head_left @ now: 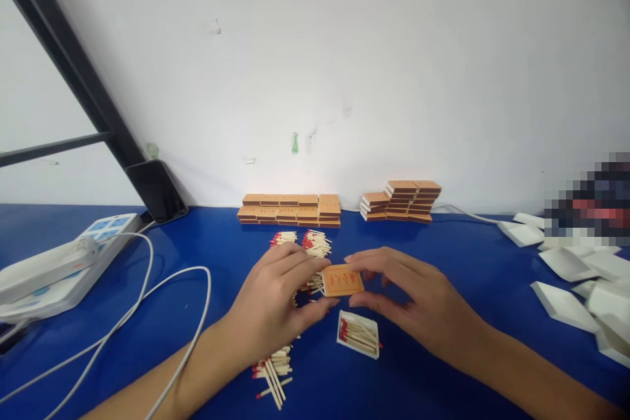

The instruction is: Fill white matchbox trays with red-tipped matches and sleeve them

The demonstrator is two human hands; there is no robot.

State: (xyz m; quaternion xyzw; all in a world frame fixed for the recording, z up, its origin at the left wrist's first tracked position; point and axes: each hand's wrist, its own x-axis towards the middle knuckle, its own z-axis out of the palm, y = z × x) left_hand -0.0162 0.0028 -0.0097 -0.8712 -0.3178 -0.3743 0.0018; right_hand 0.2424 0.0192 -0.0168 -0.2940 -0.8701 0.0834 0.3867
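Observation:
Between my two hands is an orange matchbox sleeve (342,280) with red print, held just above the blue table. My left hand (280,295) pinches its left end with thumb and fingers. At its right end, my right hand (406,292) has its fingertips on the top corner and its thumb near the lower edge. Just below lies a white matchbox tray (358,335) with red-tipped matches in it. Loose matches (272,371) lie in a pile under and in front of my left hand, and further matches (316,243) lie behind it, partly hidden.
Stacked matchboxes (288,210) line the wall, with a second stack (401,200) to their right. Several white trays (566,302) are heaped at the right. On the left are a power strip (105,230), a looping white cable (207,302) and a black phone (156,190).

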